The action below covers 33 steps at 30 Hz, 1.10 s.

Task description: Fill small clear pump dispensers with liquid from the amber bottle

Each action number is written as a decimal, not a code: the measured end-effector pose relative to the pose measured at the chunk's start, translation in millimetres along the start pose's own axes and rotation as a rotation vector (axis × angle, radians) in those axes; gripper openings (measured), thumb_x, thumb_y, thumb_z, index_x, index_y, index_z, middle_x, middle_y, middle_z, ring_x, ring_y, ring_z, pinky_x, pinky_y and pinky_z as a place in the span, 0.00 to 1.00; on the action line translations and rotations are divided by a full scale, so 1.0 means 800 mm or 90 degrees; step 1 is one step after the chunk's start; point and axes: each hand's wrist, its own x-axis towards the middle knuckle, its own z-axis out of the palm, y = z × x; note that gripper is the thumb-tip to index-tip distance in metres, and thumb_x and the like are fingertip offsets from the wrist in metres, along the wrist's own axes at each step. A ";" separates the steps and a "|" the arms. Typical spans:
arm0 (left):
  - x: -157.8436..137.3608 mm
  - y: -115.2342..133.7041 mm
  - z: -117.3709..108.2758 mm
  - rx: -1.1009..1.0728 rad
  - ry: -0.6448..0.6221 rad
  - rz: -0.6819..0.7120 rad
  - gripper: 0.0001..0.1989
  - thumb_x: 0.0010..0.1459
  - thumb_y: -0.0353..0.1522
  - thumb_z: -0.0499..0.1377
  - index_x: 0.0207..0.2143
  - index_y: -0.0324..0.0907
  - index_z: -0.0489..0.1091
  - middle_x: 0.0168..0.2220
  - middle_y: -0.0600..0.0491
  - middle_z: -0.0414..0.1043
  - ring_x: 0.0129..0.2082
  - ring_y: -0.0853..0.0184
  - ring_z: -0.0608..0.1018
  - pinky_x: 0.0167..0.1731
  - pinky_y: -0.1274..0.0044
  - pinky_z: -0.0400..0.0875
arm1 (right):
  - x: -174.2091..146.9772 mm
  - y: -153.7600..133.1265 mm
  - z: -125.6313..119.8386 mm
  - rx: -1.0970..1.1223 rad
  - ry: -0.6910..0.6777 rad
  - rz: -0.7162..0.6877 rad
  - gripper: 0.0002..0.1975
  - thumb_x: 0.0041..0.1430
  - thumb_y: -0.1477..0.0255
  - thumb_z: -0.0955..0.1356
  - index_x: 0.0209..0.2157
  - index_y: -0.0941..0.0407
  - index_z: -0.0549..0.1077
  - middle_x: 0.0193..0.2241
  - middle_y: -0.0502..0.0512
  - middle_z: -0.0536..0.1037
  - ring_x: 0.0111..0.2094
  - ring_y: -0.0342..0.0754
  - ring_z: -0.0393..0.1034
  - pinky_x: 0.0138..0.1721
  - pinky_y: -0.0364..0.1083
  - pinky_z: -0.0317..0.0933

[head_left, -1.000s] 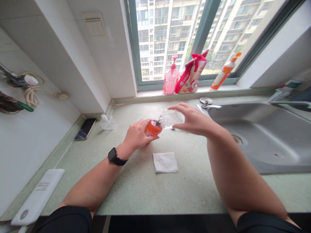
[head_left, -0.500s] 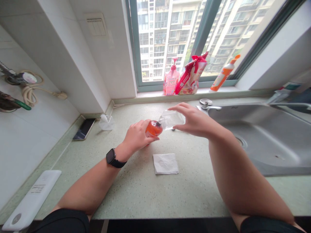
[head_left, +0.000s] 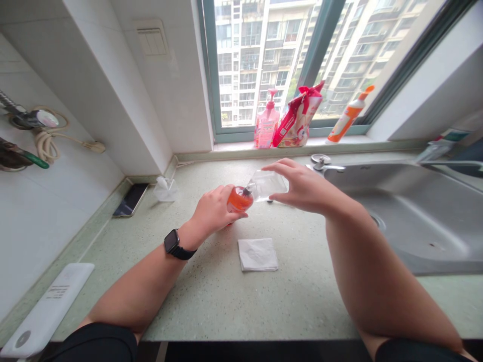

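Note:
My left hand (head_left: 213,208) is closed around a bottle of orange-red liquid (head_left: 240,200), tilted to the right over the counter. In my right hand (head_left: 298,186) is a clear bottle (head_left: 266,185), lying nearly sideways with its neck to the left. The dark spout of the orange-red bottle meets the mouth of the clear one. Whether liquid flows between them I cannot tell. A folded white paper napkin (head_left: 258,254) lies on the counter in front of both bottles. Just below the clear bottle a small dark object (head_left: 269,200) is partly hidden.
To the left lie a phone (head_left: 131,199), a clear pump top (head_left: 165,188) and a long white device (head_left: 49,309). A steel sink (head_left: 415,216) with a faucet (head_left: 320,162) is on the right. On the windowsill stand a pink pump bottle (head_left: 267,123), a red bag (head_left: 300,118) and an orange-white bottle (head_left: 346,119).

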 end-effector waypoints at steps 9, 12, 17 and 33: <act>0.000 0.001 -0.002 0.004 -0.009 -0.001 0.32 0.57 0.49 0.75 0.57 0.47 0.69 0.51 0.48 0.81 0.48 0.53 0.84 0.44 0.68 0.76 | 0.000 0.002 0.003 -0.006 0.010 -0.013 0.31 0.58 0.67 0.75 0.64 0.45 0.74 0.59 0.58 0.79 0.57 0.62 0.78 0.59 0.61 0.74; 0.000 0.001 -0.002 0.008 -0.014 -0.004 0.32 0.57 0.48 0.75 0.57 0.47 0.69 0.51 0.48 0.81 0.48 0.53 0.84 0.44 0.68 0.76 | 0.000 0.002 0.002 -0.005 0.009 -0.012 0.31 0.58 0.67 0.75 0.64 0.45 0.74 0.59 0.58 0.78 0.57 0.62 0.78 0.60 0.61 0.74; 0.000 0.004 -0.004 0.005 -0.017 -0.014 0.30 0.57 0.49 0.75 0.55 0.47 0.70 0.51 0.48 0.81 0.46 0.55 0.84 0.43 0.69 0.75 | 0.000 0.001 0.001 -0.005 0.000 -0.013 0.31 0.59 0.66 0.75 0.64 0.46 0.74 0.59 0.59 0.78 0.57 0.62 0.78 0.59 0.61 0.74; 0.000 0.003 -0.001 0.024 -0.016 -0.011 0.32 0.57 0.50 0.75 0.55 0.47 0.69 0.50 0.48 0.81 0.46 0.53 0.84 0.42 0.68 0.75 | -0.002 -0.001 0.001 -0.011 0.010 -0.021 0.31 0.60 0.65 0.75 0.65 0.45 0.74 0.59 0.59 0.79 0.56 0.62 0.79 0.58 0.62 0.75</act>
